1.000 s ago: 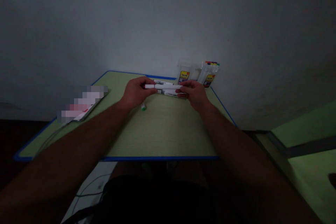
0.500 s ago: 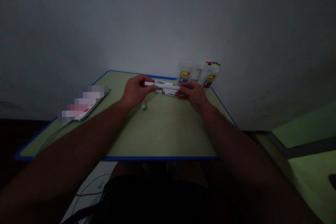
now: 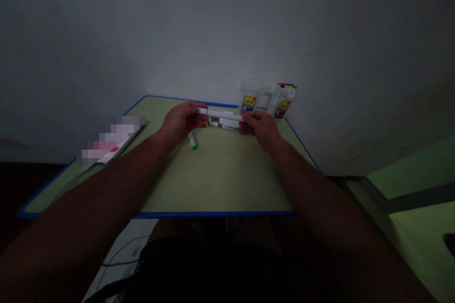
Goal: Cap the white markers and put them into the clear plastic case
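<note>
White marker [image 3: 225, 114] is held above the desk [image 3: 227, 175], its ends pinched in the fingers of the left hand [image 3: 179, 122] and right hand [image 3: 261, 126], so a slip of either pinch could let it drop, roll and knock the green-ended marker [image 3: 192, 141].

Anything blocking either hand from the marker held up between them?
Nothing visible. The left hand and right hand already pinch the held marker near opposite ends. The green-ended marker lies on the table by the left hand, not in between.
</note>
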Demonstrator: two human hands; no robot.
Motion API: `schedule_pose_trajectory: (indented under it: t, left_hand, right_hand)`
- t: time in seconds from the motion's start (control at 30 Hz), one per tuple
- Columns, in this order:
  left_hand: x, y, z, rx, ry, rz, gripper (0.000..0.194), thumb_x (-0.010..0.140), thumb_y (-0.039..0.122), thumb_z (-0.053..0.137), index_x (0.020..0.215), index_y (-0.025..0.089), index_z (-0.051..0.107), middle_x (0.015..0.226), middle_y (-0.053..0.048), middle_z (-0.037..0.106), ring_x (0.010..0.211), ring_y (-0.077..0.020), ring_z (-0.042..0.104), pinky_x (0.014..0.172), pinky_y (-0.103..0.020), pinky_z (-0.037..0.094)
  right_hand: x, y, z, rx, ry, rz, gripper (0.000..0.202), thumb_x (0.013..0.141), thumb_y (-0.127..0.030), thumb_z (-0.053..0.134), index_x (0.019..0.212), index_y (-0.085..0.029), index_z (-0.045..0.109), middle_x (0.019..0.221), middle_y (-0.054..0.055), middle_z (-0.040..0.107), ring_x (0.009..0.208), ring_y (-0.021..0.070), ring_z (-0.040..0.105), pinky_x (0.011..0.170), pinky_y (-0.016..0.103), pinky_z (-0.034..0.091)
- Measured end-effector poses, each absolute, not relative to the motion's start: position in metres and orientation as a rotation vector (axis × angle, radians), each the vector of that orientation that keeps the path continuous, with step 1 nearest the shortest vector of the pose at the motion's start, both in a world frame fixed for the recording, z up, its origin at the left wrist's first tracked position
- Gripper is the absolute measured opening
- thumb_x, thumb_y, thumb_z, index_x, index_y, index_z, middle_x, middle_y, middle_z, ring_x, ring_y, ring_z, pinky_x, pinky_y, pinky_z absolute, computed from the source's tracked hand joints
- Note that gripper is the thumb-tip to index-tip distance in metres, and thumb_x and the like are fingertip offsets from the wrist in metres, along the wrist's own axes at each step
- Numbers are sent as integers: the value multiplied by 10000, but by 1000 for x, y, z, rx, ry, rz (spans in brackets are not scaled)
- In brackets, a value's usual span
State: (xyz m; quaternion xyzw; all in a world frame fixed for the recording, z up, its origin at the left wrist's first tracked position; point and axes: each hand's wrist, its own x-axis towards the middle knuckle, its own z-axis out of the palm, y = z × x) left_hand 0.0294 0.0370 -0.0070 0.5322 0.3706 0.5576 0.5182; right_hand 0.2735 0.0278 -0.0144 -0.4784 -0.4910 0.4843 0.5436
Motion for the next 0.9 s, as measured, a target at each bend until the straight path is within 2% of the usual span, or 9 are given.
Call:
schedule_pose_trajectory:
  t: [0.3, 0.43, 0.53, 0.67, 0.9]
  left_hand:
    - [26, 37, -6, 1222, 837, 1314, 306, 819, 329, 585, 929, 102, 757, 833, -158, 756, 718, -240, 724, 789, -445, 633]
    - [27, 32, -4, 1245, 792, 1275, 248, 882, 313, 682, 1019, 125, 767, 892, -128, 778, 759, -202, 743, 814, -393, 640]
    - [27, 29, -6, 1230, 728, 1259, 238, 842, 277, 801, 1045, 155, 775, 851, -80, 783, 735, -165, 745, 807, -341, 643]
    - [27, 30, -10, 1222, 596, 1237, 340, 729, 261, 920, 1026, 156, 795, 813, -70, 788, 755, -190, 766, 825, -361, 657]
    - [27, 28, -8, 1230, 529, 1159, 344, 687, 208, 940, 998, 131, 815, 862, -111, 800, 799, -231, 775, 847, -410, 663]
  right_hand:
    - [273, 28, -13, -1147, -1140, 1153, 95, 932, -210, 733, 874, -171, 669, 689, 5, 721, 543, 115, 693, 550, 239, 624]
    - [274, 30, -15, -1173, -1134, 1142, 93, 934, -179, 723, 867, -166, 660, 695, 14, 724, 563, 122, 704, 570, 251, 633]
    - [274, 31, -16, -1220, -1127, 1143, 105, 927, -144, 722, 852, -164, 651, 684, 16, 719, 559, 129, 704, 557, 251, 629]
    - [272, 30, -14, -1296, -1136, 1153, 149, 964, -69, 621, 845, -155, 647, 673, 15, 710, 549, 124, 696, 518, 237, 614]
    - [271, 27, -12, -1327, -1123, 1168, 177, 962, -42, 587, 845, -160, 648, 680, 20, 717, 563, 135, 696, 504, 251, 614]
